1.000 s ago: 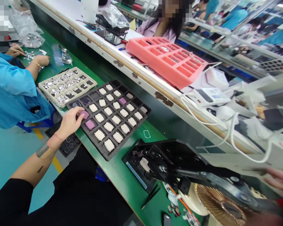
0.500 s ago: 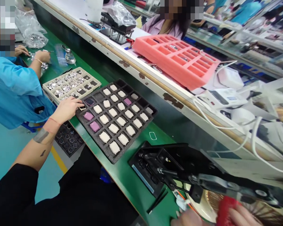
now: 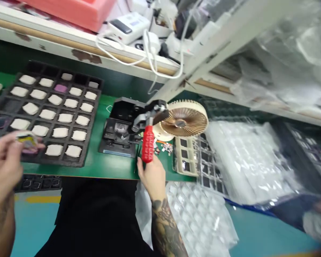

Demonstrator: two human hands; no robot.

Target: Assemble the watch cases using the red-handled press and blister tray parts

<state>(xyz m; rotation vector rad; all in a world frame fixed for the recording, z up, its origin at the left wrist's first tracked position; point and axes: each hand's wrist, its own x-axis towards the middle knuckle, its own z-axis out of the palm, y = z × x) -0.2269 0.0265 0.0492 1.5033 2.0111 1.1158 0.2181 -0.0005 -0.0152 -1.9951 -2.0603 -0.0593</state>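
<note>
Left hand (image 3: 5, 160) pinches a part (image 3: 29, 140), tray (image 3: 61, 161) beneath it, right hand (image 3: 153, 175) grips the handle (image 3: 147, 144): loading, it seems, calling for a steady carry rightward to the press (image 3: 120, 128).

Left grip (image 3: 5, 162) pinched out to the side, tattooed right forearm (image 3: 165, 221) extended forward, right grip (image 3: 153, 176) curled

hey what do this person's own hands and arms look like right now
The left hand and right hand are bare, with no gloves. The right forearm is heavily tattooed in dark ink; the left forearm has fainter dark markings, too blurred to make out. No sleeve shows on either arm.
</note>
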